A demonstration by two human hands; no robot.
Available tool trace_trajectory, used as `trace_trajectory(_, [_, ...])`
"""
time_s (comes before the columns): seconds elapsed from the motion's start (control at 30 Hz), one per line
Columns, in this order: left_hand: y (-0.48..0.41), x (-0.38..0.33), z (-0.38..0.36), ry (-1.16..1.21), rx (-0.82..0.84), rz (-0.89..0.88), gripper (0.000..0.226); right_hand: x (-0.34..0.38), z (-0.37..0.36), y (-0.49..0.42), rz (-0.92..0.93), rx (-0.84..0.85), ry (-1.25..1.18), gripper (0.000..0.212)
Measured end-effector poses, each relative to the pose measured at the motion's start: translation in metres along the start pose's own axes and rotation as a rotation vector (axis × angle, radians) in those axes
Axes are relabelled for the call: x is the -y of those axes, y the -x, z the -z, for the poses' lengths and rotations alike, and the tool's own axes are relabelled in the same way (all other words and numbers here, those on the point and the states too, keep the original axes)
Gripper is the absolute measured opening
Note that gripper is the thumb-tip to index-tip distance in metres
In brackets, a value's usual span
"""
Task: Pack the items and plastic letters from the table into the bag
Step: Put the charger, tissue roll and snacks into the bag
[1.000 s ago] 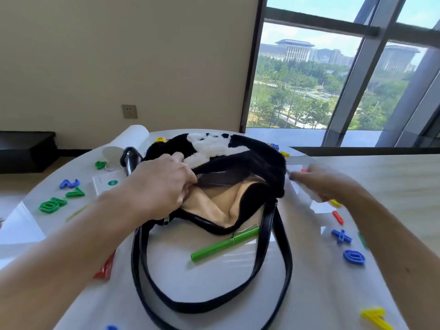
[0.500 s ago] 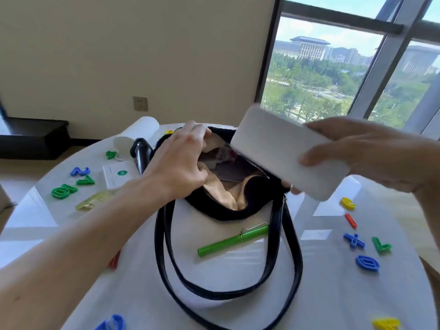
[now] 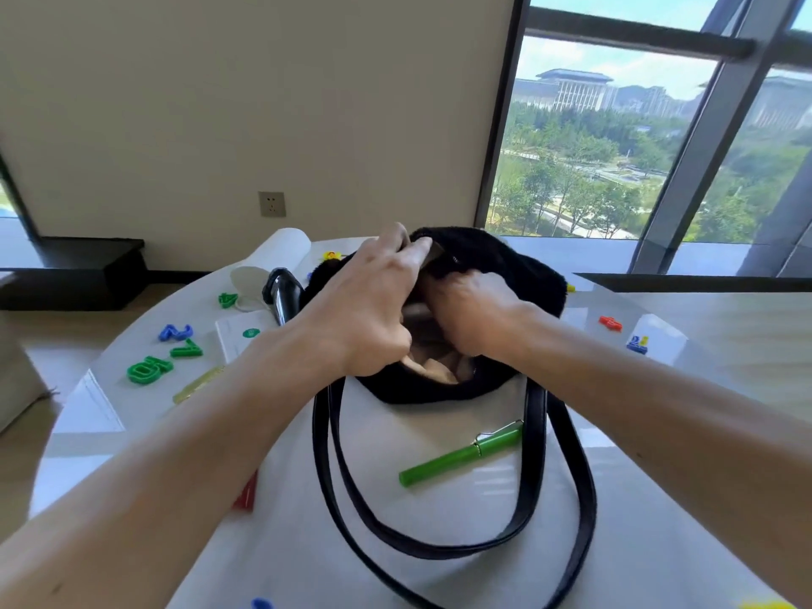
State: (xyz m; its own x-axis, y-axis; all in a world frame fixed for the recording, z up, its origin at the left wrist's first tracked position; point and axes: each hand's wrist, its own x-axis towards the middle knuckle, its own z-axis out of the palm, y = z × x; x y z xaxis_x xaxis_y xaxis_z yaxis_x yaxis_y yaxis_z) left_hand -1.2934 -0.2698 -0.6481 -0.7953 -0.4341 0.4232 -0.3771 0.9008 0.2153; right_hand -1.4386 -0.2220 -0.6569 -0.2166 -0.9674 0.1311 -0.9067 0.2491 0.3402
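A black fuzzy bag (image 3: 505,274) with a tan lining lies open in the middle of the round white table (image 3: 439,542), its black straps (image 3: 531,476) looping toward me. My left hand (image 3: 369,309) grips the bag's upper rim and holds the mouth open. My right hand (image 3: 470,309) is pushed inside the opening; its fingers are hidden, and a grey edge shows beside it. A green pen (image 3: 461,454) lies between the straps. Green and blue plastic numbers (image 3: 149,369) lie at the left, red (image 3: 610,322) and blue ones (image 3: 637,344) at the right.
A black glossy object (image 3: 283,296), a white card with a green dot (image 3: 239,338), a white roll (image 3: 281,250) and a yellowish strip (image 3: 197,384) lie left of the bag. A red piece (image 3: 246,494) sits under my left forearm. Wall and window stand behind.
My right hand picked up a white flat box from the right, lifted it over the bag, and has now gone down into the opening; the box is out of sight. The left hand keeps the rim.
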Motion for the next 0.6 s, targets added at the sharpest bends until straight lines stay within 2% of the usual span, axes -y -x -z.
trace_trajectory(0.13, [0.001,0.003,0.0,0.01,0.013,-0.012,0.091,-0.008,-0.031,-0.004,-0.029,0.041,0.028,0.062])
trace_trajectory(0.27, [0.001,0.005,-0.004,0.028,0.034,-0.016,0.087,-0.004,-0.044,-0.003,-0.056,0.202,0.194,0.072])
trace_trajectory(0.37, [0.002,0.007,-0.006,0.013,0.055,-0.007,0.081,-0.005,-0.042,-0.001,-0.063,0.339,0.088,0.078])
trace_trajectory(0.43, [0.004,0.009,-0.006,0.004,0.09,0.002,0.085,-0.008,-0.021,0.007,-0.007,0.343,-0.043,0.053])
trace_trajectory(0.5, [0.006,0.011,-0.007,0.001,0.131,0.022,0.089,-0.008,0.007,0.026,0.067,0.25,-0.15,0.021])
trace_trajectory(0.6, [0.006,0.012,-0.008,-0.033,0.173,0.033,0.092,0.005,0.04,0.076,0.135,0.225,-0.294,0.01])
